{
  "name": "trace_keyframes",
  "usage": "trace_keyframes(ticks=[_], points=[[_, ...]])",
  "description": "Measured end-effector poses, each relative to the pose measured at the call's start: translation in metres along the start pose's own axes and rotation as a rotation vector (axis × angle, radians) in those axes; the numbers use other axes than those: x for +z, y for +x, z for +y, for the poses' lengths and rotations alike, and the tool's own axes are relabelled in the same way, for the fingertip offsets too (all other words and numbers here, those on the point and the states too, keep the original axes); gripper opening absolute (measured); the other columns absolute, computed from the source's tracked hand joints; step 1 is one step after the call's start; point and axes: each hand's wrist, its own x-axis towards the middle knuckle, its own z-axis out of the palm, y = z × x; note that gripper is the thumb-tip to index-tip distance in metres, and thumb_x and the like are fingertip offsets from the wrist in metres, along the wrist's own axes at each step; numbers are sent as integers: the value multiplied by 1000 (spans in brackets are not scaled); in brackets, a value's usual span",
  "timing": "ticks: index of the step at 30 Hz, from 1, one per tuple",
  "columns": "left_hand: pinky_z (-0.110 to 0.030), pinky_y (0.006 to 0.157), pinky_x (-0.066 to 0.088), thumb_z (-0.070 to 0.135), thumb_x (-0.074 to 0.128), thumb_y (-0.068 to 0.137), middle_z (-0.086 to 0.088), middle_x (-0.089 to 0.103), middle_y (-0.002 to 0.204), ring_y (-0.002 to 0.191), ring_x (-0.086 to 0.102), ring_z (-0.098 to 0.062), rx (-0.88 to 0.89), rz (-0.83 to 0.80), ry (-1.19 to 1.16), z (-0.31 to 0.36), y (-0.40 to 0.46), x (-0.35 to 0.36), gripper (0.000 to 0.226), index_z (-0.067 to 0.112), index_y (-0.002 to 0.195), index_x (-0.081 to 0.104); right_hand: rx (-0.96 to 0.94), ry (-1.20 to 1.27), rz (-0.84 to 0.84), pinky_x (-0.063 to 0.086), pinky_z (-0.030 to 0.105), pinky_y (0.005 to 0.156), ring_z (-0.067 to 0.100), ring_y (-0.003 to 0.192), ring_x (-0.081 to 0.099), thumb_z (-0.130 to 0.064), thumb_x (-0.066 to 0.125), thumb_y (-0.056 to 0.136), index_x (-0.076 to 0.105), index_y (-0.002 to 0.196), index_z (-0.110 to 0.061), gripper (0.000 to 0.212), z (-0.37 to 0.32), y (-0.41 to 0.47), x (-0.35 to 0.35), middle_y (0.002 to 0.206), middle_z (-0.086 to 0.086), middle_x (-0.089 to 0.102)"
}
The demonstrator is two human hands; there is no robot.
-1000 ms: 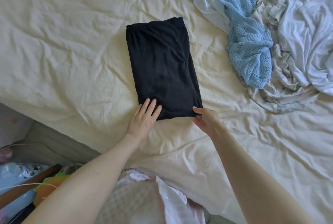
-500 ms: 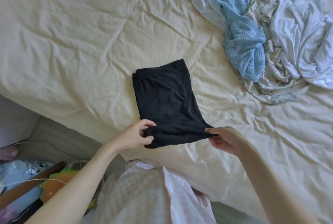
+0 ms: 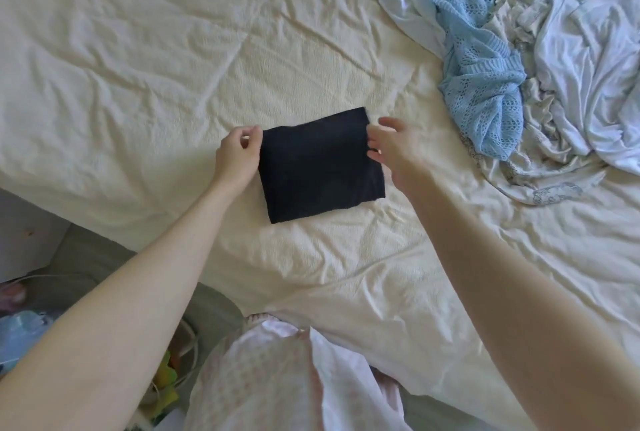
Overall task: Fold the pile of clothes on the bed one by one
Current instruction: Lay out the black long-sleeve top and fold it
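Two hands flank a black garment [image 3: 320, 164] folded into a compact rectangle, lying flat on the cream bed [image 3: 138, 60] near its front edge. The left hand [image 3: 239, 153] sits at the garment's upper left corner with thumb and fingers curled toward the edge, though whether it pinches the cloth cannot be told, while the right hand [image 3: 389, 146] hovers at the upper right corner with fingers loosely spread, released. Well apart at the upper right lies the unfolded pile: a light blue knit [image 3: 478, 60] amid white clothes [image 3: 588, 56].
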Motion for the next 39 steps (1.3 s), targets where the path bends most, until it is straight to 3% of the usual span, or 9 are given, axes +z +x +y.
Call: trace_keyframes(ticks=[5,8,12,15,18,22,26,29,39], points=[[-31,86,48,40,46,96,2,55,113,97,53,-12,-5,20,88,-14,9,10,44,12,130,48,-605,-836,-105,25,36,112,25,143,22,-30,46,98,33,147,-20,51,40,-15,29,154,9,29],[-35,93,48,43,48,95,3,54,116,105,55,-14,-98,21,-53,-21,4,17,48,11,130,44,-583,-1047,-216,14,43,118,27,147,7,-33,37,101,20,151,-24,53,65,-16,35,159,8,9],[-41,99,46,46,49,94,3,53,127,116,54,-17,-196,-96,-161,-31,-6,19,53,14,135,40,-549,-690,-32,32,32,109,24,134,39,-25,45,99,53,133,-13,37,67,-7,30,143,9,44],[-40,94,50,41,51,94,3,54,130,113,57,-16,-249,-142,-328,-36,-9,14,49,15,135,42,-255,-461,145,41,32,101,21,122,48,-37,57,91,48,132,-11,50,55,10,20,134,5,49],[-42,92,52,40,50,95,6,57,125,110,60,-14,-287,-205,-365,-37,-7,13,42,17,130,48,125,-254,-29,44,40,103,23,122,51,-42,65,85,41,138,-8,68,48,33,4,135,6,51],[-35,77,55,43,51,94,15,60,109,96,60,-2,-307,-227,-382,-32,-1,15,28,22,113,50,212,-164,-264,49,36,92,21,109,60,-35,69,83,62,114,-12,39,41,45,-5,114,1,65],[-33,71,54,44,53,92,8,57,118,103,60,-11,-360,-182,-407,-28,0,14,44,17,127,44,249,-77,-231,48,33,82,20,98,60,-19,72,81,66,90,-16,11,35,40,-5,101,0,67],[-33,66,52,41,53,94,7,61,112,101,62,-14,-371,-185,-401,-28,-11,10,39,17,123,46,318,0,-252,49,39,92,21,105,59,-15,72,81,67,103,-12,22,36,27,-17,111,2,66],[-34,68,50,35,54,94,3,66,111,102,62,-17,-428,-312,-282,-28,-118,15,21,21,108,60,485,259,-291,54,34,71,22,97,65,-13,69,82,69,101,-14,19,121,-96,-86,106,3,69]])
